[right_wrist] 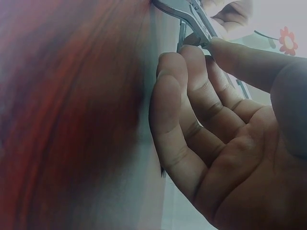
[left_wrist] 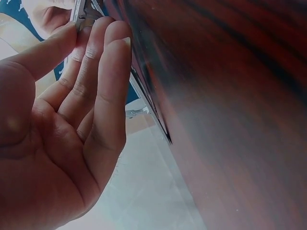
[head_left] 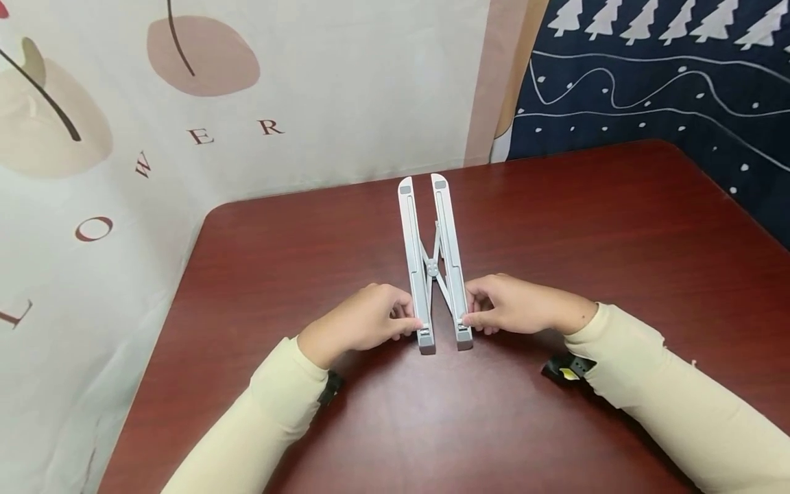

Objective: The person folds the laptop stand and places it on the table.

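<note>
A silver folding laptop stand (head_left: 452,254) lies on the red-brown table, its two long rails close together and joined by crossed struts at a central hinge. Near the front end, my left hand (head_left: 373,317) pinches the left rail between thumb and fingers. My right hand (head_left: 518,305) pinches the right rail at about the same height. In the left wrist view, the thumb and fingertips of the left hand (left_wrist: 72,110) meet at the stand's end. The right wrist view has the right hand (right_wrist: 225,129) with its thumb on the rail's edge and its fingers curled beneath.
The wooden table (head_left: 296,247) extends around the stand on all sides. Behind it hangs a pale cloth (head_left: 358,89) with printed letters, and a dark blue cloth (head_left: 617,89) with white trees is at the right. Black wrist devices sit under both sleeves.
</note>
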The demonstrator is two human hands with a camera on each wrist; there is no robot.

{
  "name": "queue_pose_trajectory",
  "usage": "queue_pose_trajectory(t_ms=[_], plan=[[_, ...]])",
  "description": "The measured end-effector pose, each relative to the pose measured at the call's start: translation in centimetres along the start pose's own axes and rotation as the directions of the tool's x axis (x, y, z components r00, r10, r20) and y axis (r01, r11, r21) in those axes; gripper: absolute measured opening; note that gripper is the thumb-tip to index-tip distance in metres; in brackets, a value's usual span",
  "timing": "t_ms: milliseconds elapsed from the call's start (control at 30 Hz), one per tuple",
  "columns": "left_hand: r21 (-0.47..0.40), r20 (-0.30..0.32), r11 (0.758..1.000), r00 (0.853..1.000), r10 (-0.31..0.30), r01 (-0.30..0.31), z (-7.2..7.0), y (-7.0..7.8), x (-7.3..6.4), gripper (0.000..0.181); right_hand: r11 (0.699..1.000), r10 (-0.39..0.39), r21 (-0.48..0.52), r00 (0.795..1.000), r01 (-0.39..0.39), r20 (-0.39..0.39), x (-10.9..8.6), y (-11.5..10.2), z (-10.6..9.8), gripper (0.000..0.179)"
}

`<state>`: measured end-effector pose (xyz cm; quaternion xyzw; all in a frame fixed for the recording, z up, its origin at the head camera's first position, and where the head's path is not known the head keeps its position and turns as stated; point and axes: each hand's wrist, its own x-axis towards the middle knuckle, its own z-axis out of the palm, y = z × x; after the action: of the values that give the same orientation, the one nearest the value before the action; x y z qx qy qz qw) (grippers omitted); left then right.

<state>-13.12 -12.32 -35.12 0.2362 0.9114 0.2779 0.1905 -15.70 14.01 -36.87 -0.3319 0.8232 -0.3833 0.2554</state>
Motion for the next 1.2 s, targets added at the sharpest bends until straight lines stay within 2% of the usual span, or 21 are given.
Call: queue_pose_trajectory(t_ms=[233, 567, 1200], plan=[[0.003, -0.011, 1.0, 1.0, -0.007, 0.007, -0.5, 0.0, 0.2, 0.024, 1.0, -0.017, -0.015, 1.0, 0.017, 0.0, 0.4, -0.2, -0.5, 0.014], [-0.001, -0.003, 1.0, 1.0, 0.007, -0.007, -0.5, 0.3, 0.2, 0.023, 1.0, -0.017, 0.002, 1.0, 0.017, 0.007, 0.2, -0.5, -0.5, 0.014], [0.094, -0.019, 0.996, 1.0, 0.011, -0.009, 0.6, 1.4, 0.8, 0.028, 0.999, -0.028, 0.025, 1.0, 0.028, 0.013, 0.0, -0.4, 0.2, 0.016]])
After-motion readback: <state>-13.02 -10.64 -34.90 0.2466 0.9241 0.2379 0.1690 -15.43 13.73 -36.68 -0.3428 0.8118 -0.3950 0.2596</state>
